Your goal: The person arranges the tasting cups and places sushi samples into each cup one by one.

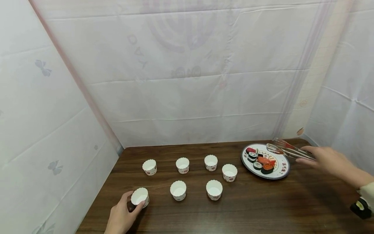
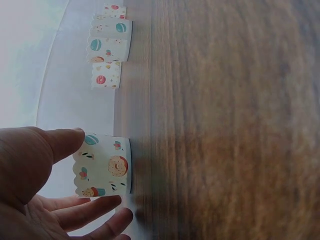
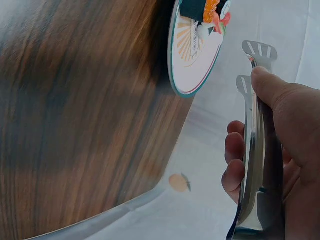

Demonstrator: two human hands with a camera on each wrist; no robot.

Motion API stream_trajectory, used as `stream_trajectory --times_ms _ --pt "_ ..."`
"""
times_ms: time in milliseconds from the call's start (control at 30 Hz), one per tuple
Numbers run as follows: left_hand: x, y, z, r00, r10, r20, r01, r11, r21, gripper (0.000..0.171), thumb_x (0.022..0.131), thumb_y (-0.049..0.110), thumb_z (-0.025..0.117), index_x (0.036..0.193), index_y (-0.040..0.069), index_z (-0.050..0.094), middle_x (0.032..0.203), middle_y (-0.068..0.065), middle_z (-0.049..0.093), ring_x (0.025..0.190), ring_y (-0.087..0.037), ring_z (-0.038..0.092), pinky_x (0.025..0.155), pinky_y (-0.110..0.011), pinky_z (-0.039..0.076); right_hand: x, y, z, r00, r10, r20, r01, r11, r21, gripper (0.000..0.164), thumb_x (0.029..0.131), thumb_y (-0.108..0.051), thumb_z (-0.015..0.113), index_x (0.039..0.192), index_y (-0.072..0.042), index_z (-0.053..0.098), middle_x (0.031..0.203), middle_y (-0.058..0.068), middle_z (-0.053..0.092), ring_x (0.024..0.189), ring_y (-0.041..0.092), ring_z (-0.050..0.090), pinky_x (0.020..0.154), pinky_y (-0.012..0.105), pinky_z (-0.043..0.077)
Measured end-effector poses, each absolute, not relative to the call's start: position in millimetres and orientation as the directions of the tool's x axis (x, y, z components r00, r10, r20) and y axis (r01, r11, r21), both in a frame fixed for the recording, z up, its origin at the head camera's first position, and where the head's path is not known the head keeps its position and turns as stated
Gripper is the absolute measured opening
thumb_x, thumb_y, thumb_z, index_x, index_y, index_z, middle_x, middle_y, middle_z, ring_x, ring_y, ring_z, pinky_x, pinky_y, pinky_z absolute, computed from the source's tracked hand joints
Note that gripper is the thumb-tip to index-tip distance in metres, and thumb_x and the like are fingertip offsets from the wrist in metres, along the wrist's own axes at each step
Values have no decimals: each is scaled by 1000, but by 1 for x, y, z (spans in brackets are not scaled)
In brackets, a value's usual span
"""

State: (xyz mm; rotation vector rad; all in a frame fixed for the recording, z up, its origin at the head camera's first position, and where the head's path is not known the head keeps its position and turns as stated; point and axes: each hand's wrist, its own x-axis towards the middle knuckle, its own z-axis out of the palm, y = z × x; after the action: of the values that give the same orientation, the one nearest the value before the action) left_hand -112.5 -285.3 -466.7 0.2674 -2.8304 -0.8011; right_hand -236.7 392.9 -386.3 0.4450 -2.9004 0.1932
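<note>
At the table's front left, my left hand (image 1: 120,216) grips a white paper baking cup (image 1: 140,197) between thumb and fingers. Donut and cupcake prints cover that cup's side (image 2: 106,167) in the left wrist view, with the thumb at its rim. On the right, my right hand (image 1: 325,160) holds metal tongs (image 3: 260,145), its fingers and thumb wrapped around both arms. The slotted tips stand apart with nothing between them, over the right part of a round plate (image 1: 281,174). Several sushi pieces (image 1: 264,161) lie grouped on the plate's left half.
More paper cups stand upright in two loose rows, among them a back left cup (image 1: 150,167), a front middle cup (image 1: 214,190) and one near the plate (image 1: 229,172). A dark sushi-like piece (image 1: 361,208) shows beside the right sleeve. White cloth (image 1: 187,97) hangs behind the brown table (image 1: 248,214).
</note>
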Motion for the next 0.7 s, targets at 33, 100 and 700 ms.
stream_trajectory --times_ms 33,100,700 --pt "-113 -285 -467 -966 -222 135 -118 838 532 67 91 36 80 132 -9 53 117 -31 68 73 -18 64 62 -34 52 -238 391 -386 -934 -288 214 -314 944 -102 62 91 -47 76 121 6 67 96 23 73 75 36 70 59 55 52" --pt "-112 -286 -468 -964 -224 141 -117 838 532 66 91 35 80 131 -10 54 116 -31 68 73 -18 65 62 -34 53 -239 387 -386 -929 -303 214 -331 937 -110 61 91 -47 76 122 5 67 99 23 73 78 39 70 60 56 52" --pt "-110 -284 -466 -964 -230 133 -125 834 537 63 91 37 80 126 -11 59 112 -29 70 66 -14 58 58 -33 48 -251 349 -393 -914 -371 164 -395 906 -153 57 93 -48 74 123 0 70 109 20 74 89 36 72 64 54 55"
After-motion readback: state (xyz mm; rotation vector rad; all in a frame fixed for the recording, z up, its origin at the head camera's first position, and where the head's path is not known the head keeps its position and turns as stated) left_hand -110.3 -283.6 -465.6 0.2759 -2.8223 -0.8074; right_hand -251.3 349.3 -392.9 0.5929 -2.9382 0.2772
